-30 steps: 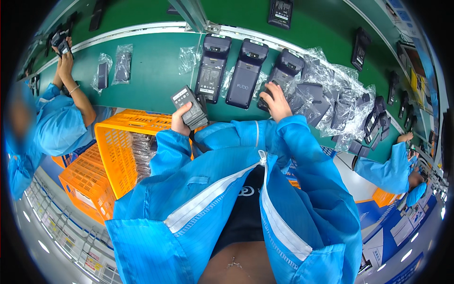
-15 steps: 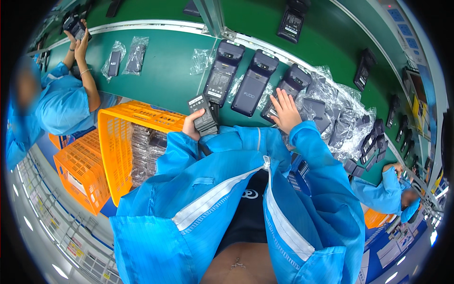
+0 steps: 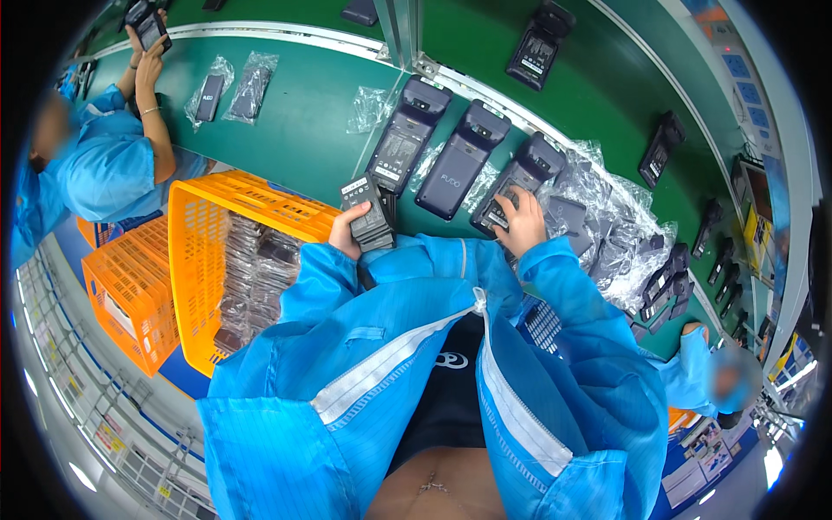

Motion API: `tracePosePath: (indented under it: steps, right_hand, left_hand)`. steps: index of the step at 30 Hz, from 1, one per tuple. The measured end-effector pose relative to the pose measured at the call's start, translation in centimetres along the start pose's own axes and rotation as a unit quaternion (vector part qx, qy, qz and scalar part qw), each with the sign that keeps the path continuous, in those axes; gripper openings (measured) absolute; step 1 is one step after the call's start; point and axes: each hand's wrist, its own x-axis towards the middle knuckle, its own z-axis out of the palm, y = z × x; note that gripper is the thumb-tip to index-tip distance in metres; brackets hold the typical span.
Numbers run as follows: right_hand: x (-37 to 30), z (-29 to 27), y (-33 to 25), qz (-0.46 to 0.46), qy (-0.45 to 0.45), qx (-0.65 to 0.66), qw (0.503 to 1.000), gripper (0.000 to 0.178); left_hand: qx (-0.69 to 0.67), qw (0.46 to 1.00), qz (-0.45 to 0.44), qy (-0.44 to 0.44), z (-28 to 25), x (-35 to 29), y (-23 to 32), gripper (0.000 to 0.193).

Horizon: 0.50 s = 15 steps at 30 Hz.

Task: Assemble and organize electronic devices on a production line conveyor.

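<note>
My left hand (image 3: 347, 230) is closed around a stack of flat dark batteries (image 3: 367, 208) with printed labels, held at the table's near edge. Fingers bent and apart, my right hand (image 3: 523, 222) rests on the lower back of a dark handheld terminal (image 3: 536, 158), over its battery area, which it partly covers. Left of that lies a second terminal (image 3: 464, 165), its plain back cover facing up. A third terminal (image 3: 406, 143) lies farther left, a labelled battery showing in its back.
Right of my hand is a heap of back covers in clear plastic bags (image 3: 598, 208). An orange crate (image 3: 195, 260) of bagged parts stands at left. More terminals (image 3: 539, 52) lie on the green surface beyond the metal rail. Co-workers (image 3: 113, 156) sit on both sides.
My right hand has gone from lying flat with fingers stretched to bent fingers, slightly lower on the terminal. My left hand keeps hold of the battery stack. The view has shifted slightly.
</note>
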Motion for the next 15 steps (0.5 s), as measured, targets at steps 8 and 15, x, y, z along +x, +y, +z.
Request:
tracePosePath:
  steps: [8, 15]
  right_hand:
    - [-0.3, 1.4, 0.8, -0.001, 0.032, 0.02, 0.999, 0.064]
    - [13.3, -2.3, -4.9, -0.043, 0.084, 0.144, 0.985, 0.057]
  left_hand:
    - [-0.029, 1.0, -0.006, 0.01, -0.6, 0.6, -0.9, 0.038]
    - [-0.117, 0.993, -0.018, 0.0, -0.3, 0.7, -2.1, 0.036]
